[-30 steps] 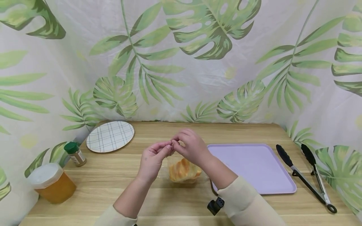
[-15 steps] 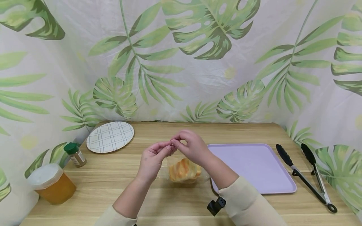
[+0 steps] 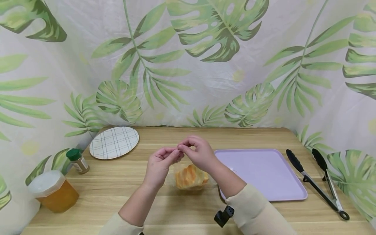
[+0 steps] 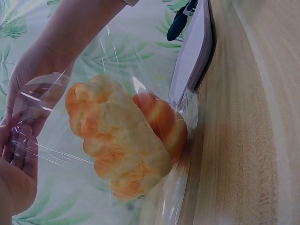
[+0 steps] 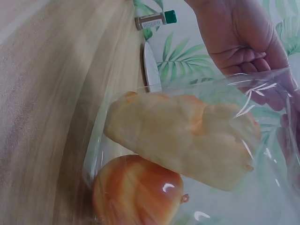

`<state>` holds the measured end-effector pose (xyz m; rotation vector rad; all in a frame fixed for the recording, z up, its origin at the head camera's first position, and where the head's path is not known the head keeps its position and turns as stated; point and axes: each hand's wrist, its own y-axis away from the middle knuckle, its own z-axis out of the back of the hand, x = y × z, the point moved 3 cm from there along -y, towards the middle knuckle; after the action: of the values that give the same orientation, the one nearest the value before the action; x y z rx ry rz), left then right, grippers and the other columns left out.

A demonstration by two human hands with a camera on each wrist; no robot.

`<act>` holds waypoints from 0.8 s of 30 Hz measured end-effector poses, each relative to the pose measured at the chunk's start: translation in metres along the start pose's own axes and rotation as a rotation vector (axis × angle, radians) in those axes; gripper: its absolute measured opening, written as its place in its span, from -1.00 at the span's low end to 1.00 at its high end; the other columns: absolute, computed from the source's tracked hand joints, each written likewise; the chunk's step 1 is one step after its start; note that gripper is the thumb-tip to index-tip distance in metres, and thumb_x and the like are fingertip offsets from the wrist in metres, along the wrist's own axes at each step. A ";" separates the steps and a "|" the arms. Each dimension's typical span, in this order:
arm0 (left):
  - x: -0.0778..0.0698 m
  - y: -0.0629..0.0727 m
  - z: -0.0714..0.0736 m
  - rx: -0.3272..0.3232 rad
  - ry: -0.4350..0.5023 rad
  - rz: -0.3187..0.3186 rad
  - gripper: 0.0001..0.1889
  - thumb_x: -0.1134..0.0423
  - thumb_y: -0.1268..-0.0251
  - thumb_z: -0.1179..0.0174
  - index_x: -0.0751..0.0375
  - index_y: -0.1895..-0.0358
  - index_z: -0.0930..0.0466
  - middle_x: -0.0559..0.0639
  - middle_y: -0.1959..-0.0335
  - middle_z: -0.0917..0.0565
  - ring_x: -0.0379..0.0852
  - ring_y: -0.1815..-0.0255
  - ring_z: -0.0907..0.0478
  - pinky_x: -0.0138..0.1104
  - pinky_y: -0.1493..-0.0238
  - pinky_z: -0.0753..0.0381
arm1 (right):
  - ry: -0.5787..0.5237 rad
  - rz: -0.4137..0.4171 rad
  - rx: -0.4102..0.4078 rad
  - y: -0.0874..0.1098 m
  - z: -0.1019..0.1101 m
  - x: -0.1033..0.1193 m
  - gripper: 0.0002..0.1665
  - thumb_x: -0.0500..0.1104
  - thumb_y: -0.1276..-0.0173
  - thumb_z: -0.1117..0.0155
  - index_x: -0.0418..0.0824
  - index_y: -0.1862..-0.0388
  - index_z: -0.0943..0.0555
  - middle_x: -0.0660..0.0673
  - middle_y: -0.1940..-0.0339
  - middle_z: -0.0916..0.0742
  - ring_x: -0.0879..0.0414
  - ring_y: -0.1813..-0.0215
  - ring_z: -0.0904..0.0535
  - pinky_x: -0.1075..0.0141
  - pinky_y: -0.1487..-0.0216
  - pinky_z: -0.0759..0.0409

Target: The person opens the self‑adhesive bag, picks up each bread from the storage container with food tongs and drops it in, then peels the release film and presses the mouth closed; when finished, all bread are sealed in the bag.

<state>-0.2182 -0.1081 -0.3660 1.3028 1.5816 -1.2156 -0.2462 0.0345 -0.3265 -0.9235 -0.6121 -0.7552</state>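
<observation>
A clear plastic bag point(image 5: 213, 91) stands on the table with bread inside. Its larger piece is a pale, lumpy loaf point(image 4: 122, 140) with browned patches, leaning against a rounder glossy bun point(image 5: 136, 187). Above the bread, my left hand point(image 3: 159, 165) pinches the bag's gathered top between thumb and fingers. My right hand point(image 3: 200, 153) comes in from the other side and pinches the same top edge, its fingertips meeting the left ones. Exactly how the plastic is folded between the fingertips is too small to tell.
A lilac tray point(image 3: 264, 174) lies right of the bag, partly behind my right forearm. Black-tipped tongs point(image 3: 318, 192) lie beyond it. At left are a checked plate point(image 3: 114, 142), a green-capped spice jar point(image 3: 77, 161) and a lidded tub of amber contents point(image 3: 57, 195). A leaf-print cloth hangs behind.
Both hands stay at the bag's top; the right fingertips have shifted down slightly. The bread and the other objects have not visibly moved.
</observation>
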 end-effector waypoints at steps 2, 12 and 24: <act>0.000 0.000 -0.001 0.006 0.007 -0.006 -0.66 0.52 -0.37 -0.08 -0.05 0.38 -0.67 -0.24 0.43 -0.78 -0.30 0.29 -0.74 -0.41 0.11 -0.73 | -0.041 -0.035 -0.005 0.000 -0.001 -0.002 -0.86 -0.21 -0.37 -0.29 -0.26 0.29 -0.71 -0.15 0.24 -0.75 0.05 0.08 -0.62 0.34 0.05 -0.62; 0.001 0.002 -0.001 0.010 0.016 0.013 -0.81 0.46 -0.37 -0.13 0.08 0.36 -0.61 -0.19 0.43 -0.78 -0.27 0.30 -0.74 -0.38 0.12 -0.74 | -0.150 -0.188 -0.099 0.001 0.002 -0.005 -0.83 -0.23 -0.39 -0.26 -0.36 0.24 -0.67 -0.25 0.31 -0.72 0.24 0.26 -0.52 0.42 0.19 -0.54; 0.002 0.001 0.002 -0.058 0.094 0.046 -0.82 0.44 -0.45 -0.04 0.12 0.33 -0.51 -0.18 0.42 -0.79 -0.25 0.32 -0.76 -0.37 0.18 -0.76 | -0.474 -0.301 -0.399 0.001 0.023 -0.022 -0.84 -0.31 -0.42 -0.20 -0.45 0.23 -0.59 0.14 0.47 -0.69 0.28 0.30 -0.62 0.43 0.10 -0.65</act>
<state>-0.2179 -0.1091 -0.3684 1.3690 1.6323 -1.0865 -0.2618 0.0613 -0.3329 -1.4179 -1.0562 -0.9544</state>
